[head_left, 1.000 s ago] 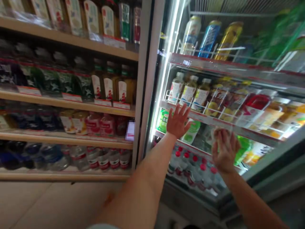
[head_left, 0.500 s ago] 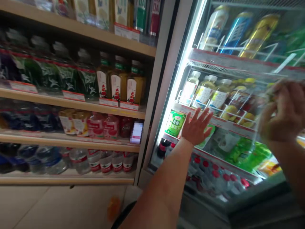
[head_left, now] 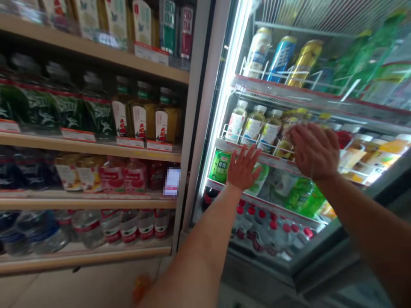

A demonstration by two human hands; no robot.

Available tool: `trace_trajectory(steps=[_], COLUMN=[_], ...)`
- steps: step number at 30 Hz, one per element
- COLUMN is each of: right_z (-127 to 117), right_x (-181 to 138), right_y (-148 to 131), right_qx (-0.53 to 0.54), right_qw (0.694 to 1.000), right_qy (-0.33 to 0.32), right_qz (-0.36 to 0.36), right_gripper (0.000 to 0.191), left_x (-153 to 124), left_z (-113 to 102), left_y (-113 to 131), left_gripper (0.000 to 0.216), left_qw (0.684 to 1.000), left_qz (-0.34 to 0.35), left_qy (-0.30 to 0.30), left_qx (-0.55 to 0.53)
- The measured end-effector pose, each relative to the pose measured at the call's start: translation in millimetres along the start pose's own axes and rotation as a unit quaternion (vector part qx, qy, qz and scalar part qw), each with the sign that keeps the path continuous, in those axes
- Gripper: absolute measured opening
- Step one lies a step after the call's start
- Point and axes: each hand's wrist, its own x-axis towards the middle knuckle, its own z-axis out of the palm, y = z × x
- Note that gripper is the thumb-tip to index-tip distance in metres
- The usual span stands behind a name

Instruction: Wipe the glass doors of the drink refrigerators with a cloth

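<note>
My left hand (head_left: 243,167) is open, fingers spread, in front of the red-edged middle shelf (head_left: 272,160) of the lit drinks fridge, just above a green-labelled bottle (head_left: 220,166). My right hand (head_left: 312,149) reaches to the same shelf further right. Its fingers curl against a bottle with a yellow and red label (head_left: 287,141), and what they grip is hidden by the back of the hand. Pale tea bottles (head_left: 253,126) stand in wire dividers left of that hand.
Tall cans (head_left: 282,55) lean on the fridge's upper shelf. Red-capped water bottles (head_left: 272,231) fill its bottom. To the left, wooden shelves (head_left: 96,147) carry juice bottles, dark packs and water. The fridge's door frame (head_left: 201,107) stands between them.
My right hand came down and leftward from the right edge to the middle shelf's bottles. My left hand stayed at the shelf edge. The view shifted slightly.
</note>
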Motion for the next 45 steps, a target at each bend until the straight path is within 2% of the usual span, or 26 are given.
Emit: trace_trajectory(steps=[3, 5, 7, 8, 10, 11, 12, 15, 17, 18, 20, 22, 23, 24, 25, 27, 28, 29, 30, 32, 34, 38, 40, 42, 44, 45], right_z=[6.3, 5.7, 0.5, -2.8, -8.4, -9.9, -10.2, -6.7, -4.5, -4.5, -6.5, -8.9, -9.2, -8.4, -6.9, -2.5, -0.6, 0.6, 1.0, -0.5, -4.4, -18.1, -27.8, -36.8, -42.0, -42.7], right_x=[1.2, 1.6, 1.1, 0.5, -0.8, -1.3, -1.6, -2.1, -2.9, -3.7, -5.4, -5.8, -5.2, -4.3, -3.1, -1.5, -1.5, -2.4, -3.8, -7.8, -10.5, -0.4, 13.0, 27.0, 35.2, 35.8], right_y=[4.2, 3.3, -2.1, -5.8, -13.1, -15.9, -17.9, -19.1, -18.3, -18.1, -18.7, -20.7, -21.7, -22.4, -22.7, -22.3, -22.1, -22.1, -22.7, -25.3, -27.4, -10.9, 12.5, 39.3, 57.7, 60.3], right_qx=[-0.068, -0.075, -0.051, -0.034, 0.0, 0.009, 0.011, -0.013, -0.02, -0.013, 0.022, 0.056, 0.061, 0.057, 0.042, 0.011, 0.005, 0.009, 0.024, 0.063, 0.088, 0.105, 0.088, 0.039, -0.01, -0.02], right_qw=[0.963, 0.951, 0.98, 0.993, 0.996, 0.993, 0.994, 0.995, 0.987, 0.993, 0.999, 0.988, 0.988, 0.994, 0.999, 0.98, 0.969, 0.97, 0.981, 0.998, 0.984, 0.961, 0.975, 0.998, 0.967, 0.945], right_qy=[0.177, 0.216, 0.161, 0.108, -0.005, -0.039, -0.046, 0.054, 0.09, 0.071, -0.015, -0.077, -0.078, -0.056, -0.017, 0.077, 0.101, 0.1, 0.073, -0.023, -0.098, -0.156, -0.137, -0.029, 0.111, 0.154], right_qz=[0.193, 0.208, 0.103, 0.028, -0.094, -0.112, -0.094, 0.083, 0.128, 0.098, -0.033, -0.125, -0.117, -0.071, 0.013, 0.183, 0.226, 0.224, 0.178, 0.016, -0.119, -0.2, -0.15, 0.026, 0.23, 0.289], right_gripper=[0.051, 0.051, 0.049, 0.049, 0.049, 0.049, 0.049, 0.05, 0.051, 0.052, 0.052, 0.052, 0.051, 0.051, 0.052, 0.054, 0.055, 0.056, 0.057, 0.057, 0.055, 0.054, 0.057, 0.058, 0.058, 0.057], left_x=[0.0, 0.1, 0.5, 0.7, 1.0, 1.1, 1.1, 1.3, 1.6, 1.9, 2.7, 4.0, 4.8, 5.6, 6.4, 7.4, 7.7, 7.8, 7.9, 8.2, 8.6, 9.7, 10.0, 9.9, 9.7, 9.6], left_z=[0.7, 1.3, 1.9, 2.2, 2.7, 2.9, 3.1, 2.8, 2.2, 1.7, 0.6, -0.1, 0.2, 0.9, 2.0, 4.8, 6.1, 7.1, 7.7, 8.0, 8.1, 9.5, 10.3, 10.5, 10.2, 10.1], left_y=[0.2, 0.3, 0.4, 0.5, 0.6, 0.6, 0.7, 0.4, 0.0, -0.2, -0.6, -1.4, -2.0, -2.9, -3.8, -5.4, -5.9, -6.2, -6.3, -6.3, -6.5, -7.9, -8.4, -8.6, -8.6, -8.5], left_gripper=[0.063, 0.063, 0.062, 0.061, 0.06, 0.06, 0.059, 0.059, 0.059, 0.059, 0.058, 0.058, 0.058, 0.058, 0.058, 0.058, 0.059, 0.059, 0.059, 0.061, 0.063, 0.068, 0.069, 0.069, 0.07, 0.07], left_qw=[1.0, 1.0, 1.0, 1.0, 1.0, 1.0, 1.0, 1.0, 1.0, 1.0, 1.0, 1.0, 1.0, 0.999, 0.999, 0.999, 0.999, 0.999, 0.999, 0.999, 0.999, 0.998, 0.998, 0.998, 0.999, 0.999], left_qz=[0.001, 0.001, 0.002, 0.002, 0.002, 0.001, -0.001, -0.007, -0.005, -0.003, -0.001, -0.002, -0.004, -0.004, -0.006, -0.003, -0.002, -0.002, -0.002, 0.0, 0.005, -0.002, -0.006, -0.01, -0.011, -0.013], left_qy=[0.003, 0.012, 0.02, 0.023, 0.023, 0.022, 0.018, 0.006, 0.002, 0.003, 0.009, 0.016, 0.016, 0.02, 0.02, 0.021, 0.021, 0.021, 0.022, 0.028, 0.037, 0.039, 0.032, 0.027, 0.023, 0.021], left_qx=[0.0, -0.001, -0.005, -0.008, -0.014, -0.015, -0.017, -0.016, -0.013, -0.012, -0.013, -0.017, -0.021, -0.025, -0.03, -0.042, -0.044, -0.043, -0.04, -0.032, -0.028, -0.045, -0.055, -0.053, -0.048, -0.046])
